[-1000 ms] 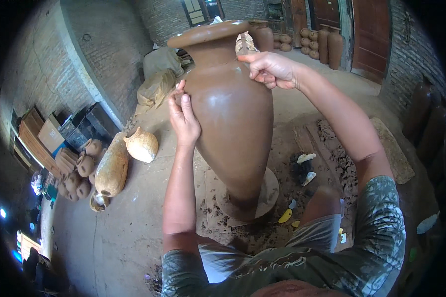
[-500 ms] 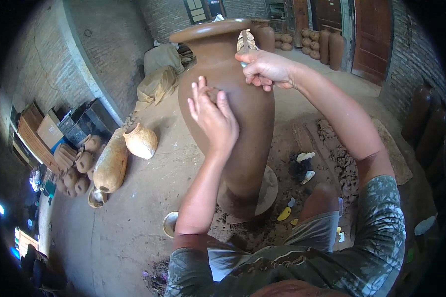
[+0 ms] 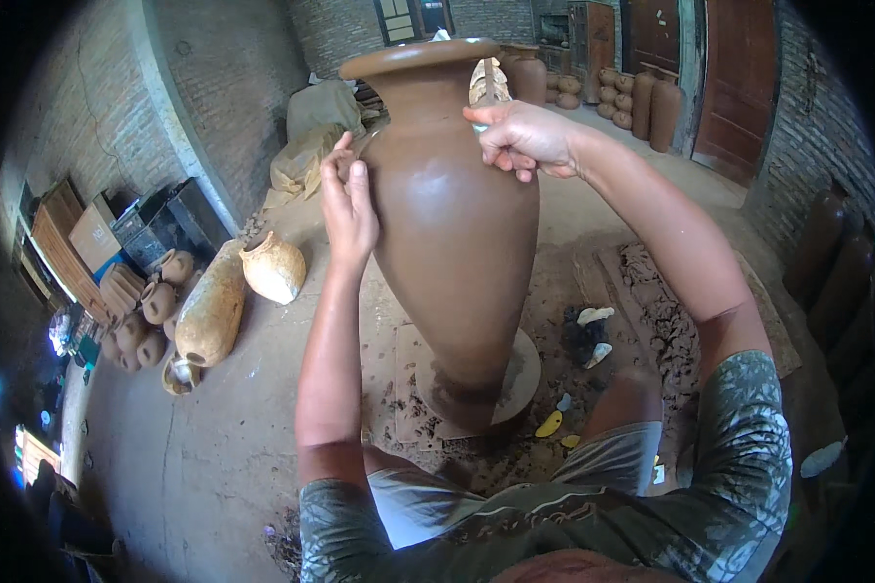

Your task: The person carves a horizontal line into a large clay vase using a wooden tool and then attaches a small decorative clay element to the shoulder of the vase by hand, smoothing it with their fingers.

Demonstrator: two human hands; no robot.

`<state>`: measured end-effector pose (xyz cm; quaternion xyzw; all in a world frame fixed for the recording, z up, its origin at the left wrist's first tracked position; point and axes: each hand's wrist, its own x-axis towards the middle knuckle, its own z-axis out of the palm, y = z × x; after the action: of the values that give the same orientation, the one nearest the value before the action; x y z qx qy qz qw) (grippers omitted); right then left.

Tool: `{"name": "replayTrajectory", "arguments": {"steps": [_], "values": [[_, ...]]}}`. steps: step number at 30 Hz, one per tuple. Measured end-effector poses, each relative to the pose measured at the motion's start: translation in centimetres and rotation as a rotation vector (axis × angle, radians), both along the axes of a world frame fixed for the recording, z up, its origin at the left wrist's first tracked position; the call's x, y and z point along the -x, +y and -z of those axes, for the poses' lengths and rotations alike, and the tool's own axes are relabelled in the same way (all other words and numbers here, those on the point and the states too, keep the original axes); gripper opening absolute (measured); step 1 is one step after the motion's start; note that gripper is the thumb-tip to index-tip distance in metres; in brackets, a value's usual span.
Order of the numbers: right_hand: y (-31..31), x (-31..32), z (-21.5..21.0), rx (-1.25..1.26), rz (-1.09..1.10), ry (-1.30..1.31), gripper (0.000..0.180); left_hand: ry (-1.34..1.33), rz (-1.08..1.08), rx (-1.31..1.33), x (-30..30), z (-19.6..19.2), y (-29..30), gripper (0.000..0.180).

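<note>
A tall brown clay vase (image 3: pixel 447 233) with a wide flared rim stands upright in front of me on a round base (image 3: pixel 523 374). My left hand (image 3: pixel 350 209) rests against the vase's left shoulder, fingers stretched upward and apart, holding nothing. At the right shoulder, just below the neck, my right hand (image 3: pixel 527 139) is closed, its knuckles bent. A sliver of something pale blue shows by its fingertips against the clay; most of it is hidden, so its kind is unclear.
On the left lie a long clay jar (image 3: pixel 212 306), a pale round pot (image 3: pixel 274 267) and several smaller pots (image 3: pixel 158 303). Clay scraps (image 3: pixel 661 325) and yellow pieces (image 3: pixel 549 424) litter the ground at right. Tall jars (image 3: pixel 665 115) stand by the door.
My left hand has moved left from the vase's front face to its left side. My right hand stays at the right shoulder. The view has shifted slightly.
</note>
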<state>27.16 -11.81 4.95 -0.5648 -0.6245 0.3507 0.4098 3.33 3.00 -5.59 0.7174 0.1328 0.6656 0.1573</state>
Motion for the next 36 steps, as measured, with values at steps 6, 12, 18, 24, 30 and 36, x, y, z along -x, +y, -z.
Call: {"name": "replayTrajectory", "arguments": {"steps": [6, 12, 18, 24, 30, 36], "values": [[-0.1, 0.2, 0.5, -0.017, -0.006, 0.042, 0.101, -0.065, 0.015, 0.113, -2.9, 1.7, -1.1, 0.039], [-1.4, 1.4, 0.1, -0.032, 0.056, 0.011, 0.097, -0.033, -0.196, 0.025, -5.0, 2.0, -4.0, 0.039], [-4.1, 7.1, 1.2, -0.498, -0.083, -0.587, 0.070, -0.100, -0.118, 0.062, -3.5, 2.0, -6.2, 0.031], [-5.2, 4.9, 6.9, -1.194, -0.041, -0.699, 0.035, 0.157, 0.485, 0.302, -0.9, 0.6, -12.1, 0.045], [-7.3, 2.3, 8.3, -1.187, -0.028, -0.661, 0.018, 0.354, 0.573, 0.460, -2.7, -0.5, -13.9, 0.046], [-10.0, -0.5, 8.5, -1.044, 0.133, -0.566, 0.021, 0.402, 0.707, 0.454, -6.6, -1.0, -14.3, 0.036]]}}
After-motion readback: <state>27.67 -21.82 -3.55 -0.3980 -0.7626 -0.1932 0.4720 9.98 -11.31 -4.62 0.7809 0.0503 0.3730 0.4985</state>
